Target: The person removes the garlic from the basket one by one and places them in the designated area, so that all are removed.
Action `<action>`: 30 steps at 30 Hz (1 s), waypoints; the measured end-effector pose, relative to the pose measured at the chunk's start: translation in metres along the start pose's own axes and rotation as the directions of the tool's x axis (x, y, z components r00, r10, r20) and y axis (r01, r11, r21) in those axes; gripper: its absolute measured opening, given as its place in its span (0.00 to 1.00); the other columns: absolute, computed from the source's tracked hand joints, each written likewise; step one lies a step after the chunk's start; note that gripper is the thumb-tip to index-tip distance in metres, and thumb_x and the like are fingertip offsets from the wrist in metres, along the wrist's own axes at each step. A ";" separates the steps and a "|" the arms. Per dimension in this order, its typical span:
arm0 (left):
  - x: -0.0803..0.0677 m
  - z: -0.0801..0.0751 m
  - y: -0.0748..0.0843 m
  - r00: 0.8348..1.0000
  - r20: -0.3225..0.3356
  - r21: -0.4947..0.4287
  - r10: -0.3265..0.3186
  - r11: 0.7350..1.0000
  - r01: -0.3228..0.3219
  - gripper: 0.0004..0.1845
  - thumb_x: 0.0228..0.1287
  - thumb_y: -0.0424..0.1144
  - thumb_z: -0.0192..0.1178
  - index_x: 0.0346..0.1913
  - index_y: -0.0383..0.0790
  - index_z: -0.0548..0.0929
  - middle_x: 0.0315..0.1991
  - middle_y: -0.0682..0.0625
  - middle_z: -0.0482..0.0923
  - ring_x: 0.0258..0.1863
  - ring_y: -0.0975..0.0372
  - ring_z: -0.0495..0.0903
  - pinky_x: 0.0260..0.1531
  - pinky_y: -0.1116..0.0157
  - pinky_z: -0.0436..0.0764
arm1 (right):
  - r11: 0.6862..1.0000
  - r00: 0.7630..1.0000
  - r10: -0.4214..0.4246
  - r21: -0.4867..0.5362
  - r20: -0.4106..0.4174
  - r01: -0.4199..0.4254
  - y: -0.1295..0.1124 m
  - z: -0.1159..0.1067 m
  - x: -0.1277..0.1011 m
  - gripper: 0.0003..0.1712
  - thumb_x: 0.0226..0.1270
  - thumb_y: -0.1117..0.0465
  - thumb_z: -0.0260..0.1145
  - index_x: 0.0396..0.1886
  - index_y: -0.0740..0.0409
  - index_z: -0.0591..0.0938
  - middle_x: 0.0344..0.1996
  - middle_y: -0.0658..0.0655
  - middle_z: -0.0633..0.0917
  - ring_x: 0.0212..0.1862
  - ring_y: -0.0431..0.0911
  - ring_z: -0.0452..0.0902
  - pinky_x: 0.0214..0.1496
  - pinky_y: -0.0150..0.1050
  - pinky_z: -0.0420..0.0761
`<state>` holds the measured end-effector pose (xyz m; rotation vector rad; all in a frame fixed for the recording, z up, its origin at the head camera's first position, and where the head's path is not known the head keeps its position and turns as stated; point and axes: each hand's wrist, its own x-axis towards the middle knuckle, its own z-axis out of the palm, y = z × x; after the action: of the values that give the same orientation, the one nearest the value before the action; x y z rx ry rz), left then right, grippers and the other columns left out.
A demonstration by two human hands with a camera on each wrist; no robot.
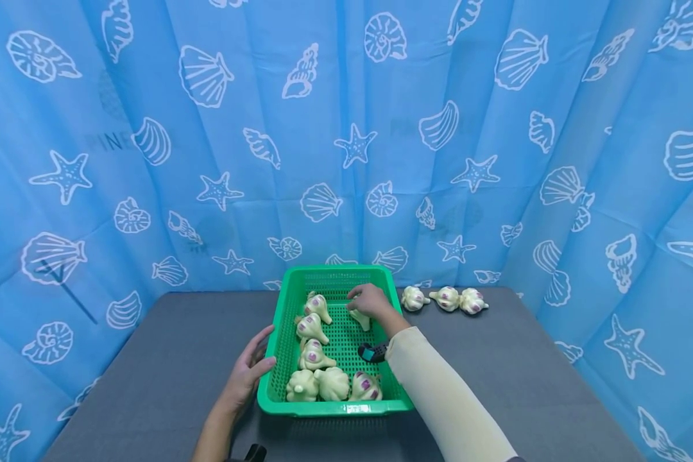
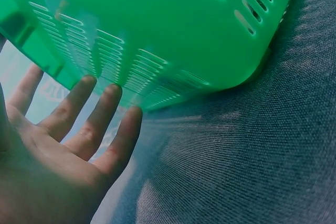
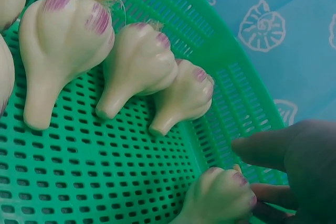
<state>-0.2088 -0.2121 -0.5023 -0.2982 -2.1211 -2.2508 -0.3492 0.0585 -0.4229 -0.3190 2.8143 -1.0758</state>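
Note:
A green plastic basket [image 1: 283, 409] stands on the grey table, with several garlic bulbs [image 1: 313, 326] along its left side and near end. My right hand [image 1: 372, 303] reaches over the right part of the basket. Beside its fingers, a garlic bulb [image 3: 220, 198] lies low in the basket; the thumb stands apart from it, while the other fingers are at its far side. Fingers and thumb spread, my left hand [image 1: 248, 369] is at the basket's left wall. In the left wrist view its fingers [image 2: 107, 103] are extended close to the perforated wall; firm contact is unclear.
Three more garlic bulbs [image 1: 447, 298] lie in a row on the grey table [image 1: 514, 385], right of the basket's far end. Behind the table hangs a blue curtain [image 1: 352, 173] with white shells and starfish. A black wrist device [image 1: 373, 352] is on the right arm.

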 end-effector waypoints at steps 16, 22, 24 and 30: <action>0.000 0.000 0.001 1.000 0.007 0.004 0.007 1.000 -0.007 0.33 0.71 0.32 0.52 0.76 0.43 0.56 0.72 0.32 0.54 0.68 0.40 0.58 0.48 0.63 0.77 | 0.997 0.982 -0.032 -0.057 0.186 0.044 0.010 0.008 0.008 0.15 0.61 0.67 0.68 0.49 0.60 0.86 0.50 0.59 0.82 0.48 0.52 0.77 0.40 0.41 0.78; 0.000 -0.001 0.001 1.000 0.009 -0.001 0.011 1.000 -0.011 0.33 0.71 0.31 0.52 0.76 0.43 0.56 0.71 0.32 0.55 0.67 0.41 0.60 0.48 0.62 0.77 | 0.997 0.954 -0.050 -0.036 0.297 0.063 0.007 0.010 0.004 0.19 0.62 0.69 0.68 0.54 0.59 0.84 0.56 0.59 0.80 0.34 0.43 0.70 0.32 0.38 0.71; 0.000 -0.001 0.000 1.000 0.008 -0.001 0.014 1.000 -0.014 0.33 0.70 0.31 0.52 0.76 0.43 0.56 0.71 0.32 0.56 0.67 0.41 0.61 0.48 0.62 0.77 | 0.997 0.935 -0.056 -0.038 0.351 0.074 0.006 0.011 0.003 0.20 0.63 0.70 0.67 0.55 0.59 0.83 0.57 0.59 0.79 0.34 0.43 0.68 0.32 0.39 0.71; 0.001 -0.001 -0.001 1.000 0.008 -0.001 0.019 1.000 -0.019 0.33 0.70 0.31 0.52 0.76 0.43 0.56 0.71 0.32 0.56 0.66 0.42 0.61 0.48 0.61 0.77 | 0.965 0.879 -0.136 -0.140 0.458 0.222 0.005 0.013 0.002 0.20 0.62 0.69 0.68 0.55 0.57 0.84 0.56 0.56 0.80 0.52 0.49 0.75 0.43 0.42 0.77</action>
<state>-0.2103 -0.2131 -0.5031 -0.3258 -2.1123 -2.2436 -0.3498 0.0530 -0.4361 -0.7557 2.5009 -0.6511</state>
